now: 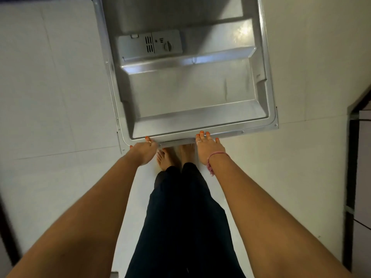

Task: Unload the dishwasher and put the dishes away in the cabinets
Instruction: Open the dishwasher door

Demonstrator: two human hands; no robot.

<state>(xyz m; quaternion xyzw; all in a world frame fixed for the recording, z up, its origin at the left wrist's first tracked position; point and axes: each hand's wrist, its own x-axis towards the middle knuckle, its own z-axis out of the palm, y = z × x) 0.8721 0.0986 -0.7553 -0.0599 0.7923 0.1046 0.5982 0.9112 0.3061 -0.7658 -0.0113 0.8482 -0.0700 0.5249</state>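
The dishwasher door [192, 81] lies open and flat in front of me, its steel inner face up, stretching away from my feet over the pale tiled floor [50, 97]. On the door's far half sits the grey detergent compartment [150, 46] with a round knob at its right end. My left hand [145, 150] holds the near edge of the door close to its left corner, fingers curled over the rim in a closed grip. My right hand [208, 146] holds the same edge further right, fingertips hooked over the lip; a pink thread bracelet [213, 159] circles that wrist. My bare feet [176, 155] stand just under the near edge between my hands, with my dark trousers [180, 217] below them.
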